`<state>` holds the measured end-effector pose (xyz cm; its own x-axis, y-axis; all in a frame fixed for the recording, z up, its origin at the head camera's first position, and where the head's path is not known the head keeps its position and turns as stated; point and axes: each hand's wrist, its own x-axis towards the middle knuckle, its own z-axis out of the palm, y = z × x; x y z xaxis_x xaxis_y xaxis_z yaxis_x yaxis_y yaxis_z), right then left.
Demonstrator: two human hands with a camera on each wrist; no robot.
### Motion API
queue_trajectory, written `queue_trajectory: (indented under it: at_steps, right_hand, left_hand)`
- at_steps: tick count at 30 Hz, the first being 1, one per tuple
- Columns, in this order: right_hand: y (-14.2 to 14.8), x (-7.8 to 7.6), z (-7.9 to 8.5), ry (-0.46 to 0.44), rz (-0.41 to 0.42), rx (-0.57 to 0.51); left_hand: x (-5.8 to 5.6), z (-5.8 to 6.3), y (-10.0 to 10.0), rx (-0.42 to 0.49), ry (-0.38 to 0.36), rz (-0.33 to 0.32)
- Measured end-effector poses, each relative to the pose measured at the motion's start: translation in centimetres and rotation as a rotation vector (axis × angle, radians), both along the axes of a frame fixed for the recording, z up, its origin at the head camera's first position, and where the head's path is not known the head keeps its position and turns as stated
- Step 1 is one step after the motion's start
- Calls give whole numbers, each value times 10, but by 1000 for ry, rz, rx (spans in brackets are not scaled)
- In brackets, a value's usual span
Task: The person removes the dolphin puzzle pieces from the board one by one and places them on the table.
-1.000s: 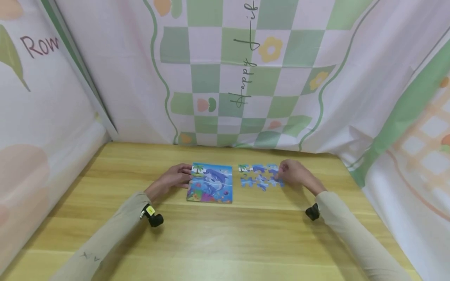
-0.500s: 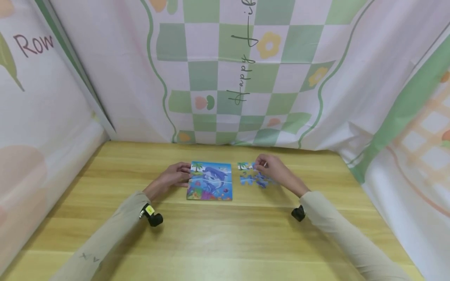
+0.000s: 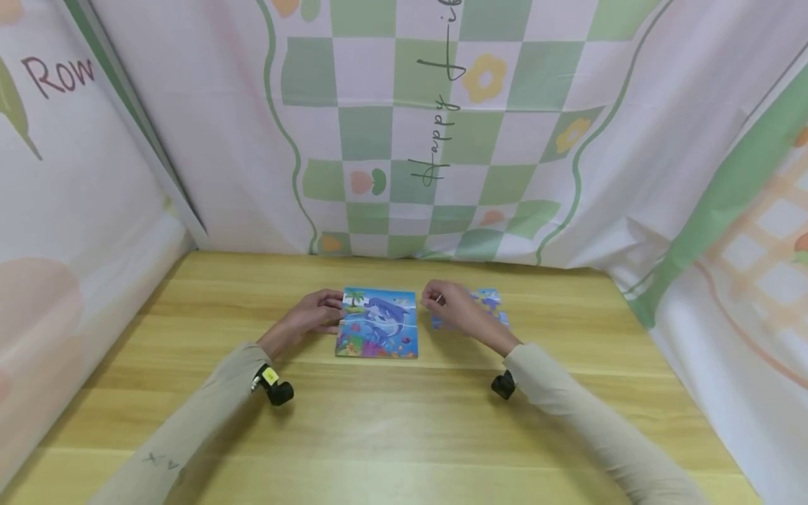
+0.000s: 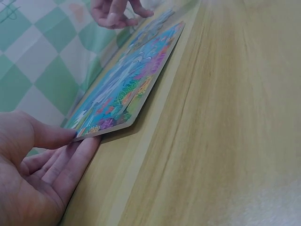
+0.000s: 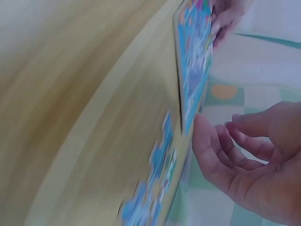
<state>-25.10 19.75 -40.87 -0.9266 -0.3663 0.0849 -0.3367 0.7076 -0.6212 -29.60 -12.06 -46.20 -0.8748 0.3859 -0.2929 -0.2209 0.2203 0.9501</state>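
The front of the desk (image 3: 404, 435) is bare wood, with a pale sleeve reaching in from each side: the left sleeve (image 3: 202, 414) and the right sleeve (image 3: 587, 421). A black camera sits at each wrist, the left camera (image 3: 278, 391) carrying a yellow label, the right camera (image 3: 503, 385) plain black.

Farther in, left of the middle of the desk's far edge, lies the board (image 3: 379, 322), a square dolphin picture. The left hand (image 3: 309, 313) pinches its left edge: the thumb (image 4: 54, 136) is on top and the fingers (image 4: 77, 162) reach underneath, so they are clamped on the board. That edge is slightly raised off the desk.

The right hand (image 3: 457, 308) is just beside the board's right edge, with a narrow strip of desk showing between them in the head view. Its fingers are loosely bent and partly apart, the thumb tip near the other fingertips, and they show nothing in their hold.

Under and to the right of that hand, toward the desk's far right corner, lie blue puzzle pieces (image 3: 489, 300); the hand hides some, and they are blurred in the right wrist view.

Behind the desk's far edge hangs a cloth (image 3: 429, 84) with green and white checks.
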Motion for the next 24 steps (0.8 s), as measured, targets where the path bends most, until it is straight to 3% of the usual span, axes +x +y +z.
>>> queue_trajectory:
  at_steps: [4, 11, 15, 24]
  right_hand:
    - [-21, 4, -2, -35, 16, -21]
    - [-59, 12, -9, -230, 116, -102]
    - [-77, 10, -14, -272, 166, -120]
    - [-99, 8, -15, -177, 236, -12]
  left_hand:
    - [1, 3, 3, -9, 10, 9]
    - [6, 3, 1, -27, 4, 4]
    - [6, 3, 0, -22, 3, -11]
    - [4, 2, 0, -20, 15, -12]
